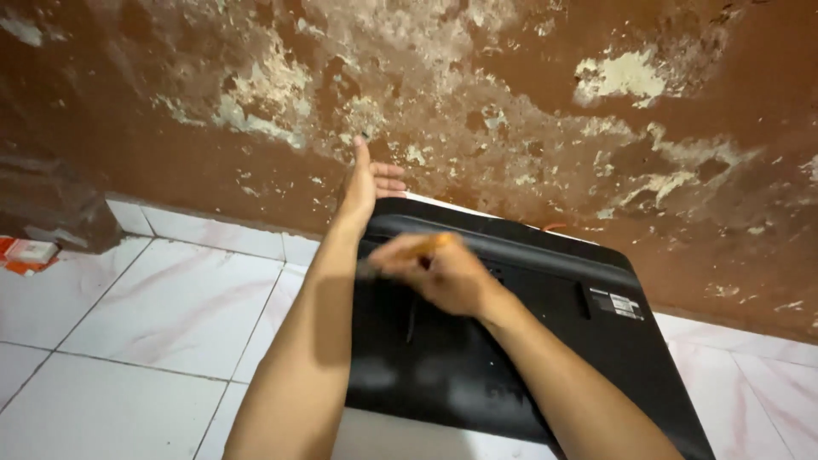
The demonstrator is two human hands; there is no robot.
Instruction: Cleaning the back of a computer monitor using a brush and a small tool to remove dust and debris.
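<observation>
The right hand is curled around a small orange tool, over the black screen back on the floor. The left hand, open, touches its far corner.

Lighting dim and warm. My right hand is motion-blurred; soft glare on the black panel below it; wall above sharp.
</observation>
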